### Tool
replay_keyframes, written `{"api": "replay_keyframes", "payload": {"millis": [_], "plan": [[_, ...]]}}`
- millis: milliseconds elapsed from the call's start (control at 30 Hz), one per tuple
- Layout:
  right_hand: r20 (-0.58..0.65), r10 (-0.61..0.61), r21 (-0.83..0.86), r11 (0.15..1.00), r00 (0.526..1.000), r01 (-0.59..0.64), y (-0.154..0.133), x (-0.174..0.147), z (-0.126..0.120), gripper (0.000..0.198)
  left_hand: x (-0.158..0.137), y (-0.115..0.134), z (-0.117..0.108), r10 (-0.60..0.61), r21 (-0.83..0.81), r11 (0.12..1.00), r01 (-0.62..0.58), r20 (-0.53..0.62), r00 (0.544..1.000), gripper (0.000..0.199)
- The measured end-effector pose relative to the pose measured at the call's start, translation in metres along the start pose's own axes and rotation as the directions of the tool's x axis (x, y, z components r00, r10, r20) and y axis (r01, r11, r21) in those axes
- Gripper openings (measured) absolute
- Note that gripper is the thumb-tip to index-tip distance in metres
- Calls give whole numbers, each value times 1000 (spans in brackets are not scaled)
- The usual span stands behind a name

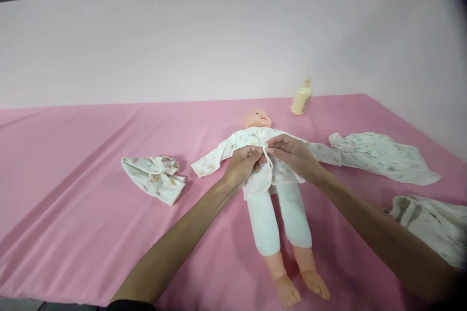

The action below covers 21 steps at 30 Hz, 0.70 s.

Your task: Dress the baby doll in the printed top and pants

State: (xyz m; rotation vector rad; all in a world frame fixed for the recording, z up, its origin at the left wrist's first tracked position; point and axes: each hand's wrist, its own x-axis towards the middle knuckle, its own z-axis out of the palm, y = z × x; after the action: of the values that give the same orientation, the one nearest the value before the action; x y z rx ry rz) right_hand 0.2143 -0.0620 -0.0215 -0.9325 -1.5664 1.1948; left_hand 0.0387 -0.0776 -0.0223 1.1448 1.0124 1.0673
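Note:
A baby doll (258, 118) lies on its back on a pink sheet, head away from me and bare feet toward me. It wears a white patterned baby jacket (257, 186) with both sleeves spread out, and pale leg coverings (263, 223). Over the doll's chest, my left hand (245, 163) pinches the left side of the jacket's front opening. My right hand (290, 151) pinches the opposite edge, close to my left fingertips. Both front edges meet between the fingers; any fastener there is too small to make out. Below the hands the front hangs slightly apart.
A folded patterned cloth garment (155, 180) lies left of the doll. On the right are a crumpled white garment (383, 155), touching the doll's sleeve end, and another cloth (432, 226) nearer me. A pump bottle (302, 99) stands behind, near the white wall (164, 48).

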Motion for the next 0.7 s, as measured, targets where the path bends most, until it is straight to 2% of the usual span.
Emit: {"api": "replay_keyframes", "payload": {"millis": [133, 233, 300, 367, 700], "plan": [[-72, -45, -17, 999, 996, 44, 5, -2, 8, 22, 3, -3, -4, -3, -55, 998, 4, 25, 1000, 16], [-116, -195, -224, 961, 974, 165, 8, -3, 13, 14, 4, -3, -5, -7, -85, 996, 10, 34, 999, 15], [-95, -304, -352, 901, 948, 254, 9, -4, 13, 13, 4, -2, -5, -25, -97, 995, 27, 28, 999, 15], [-52, -362, -412, 857, 931, 310, 10, -4, 13, 13, 4, -1, -6, -44, -107, 993, 47, 31, 999, 17], [62, -458, -496, 757, 887, 426, 14, -5, 8, 19, 3, 1, -8, -73, -83, 994, 77, 49, 996, 23]]}}
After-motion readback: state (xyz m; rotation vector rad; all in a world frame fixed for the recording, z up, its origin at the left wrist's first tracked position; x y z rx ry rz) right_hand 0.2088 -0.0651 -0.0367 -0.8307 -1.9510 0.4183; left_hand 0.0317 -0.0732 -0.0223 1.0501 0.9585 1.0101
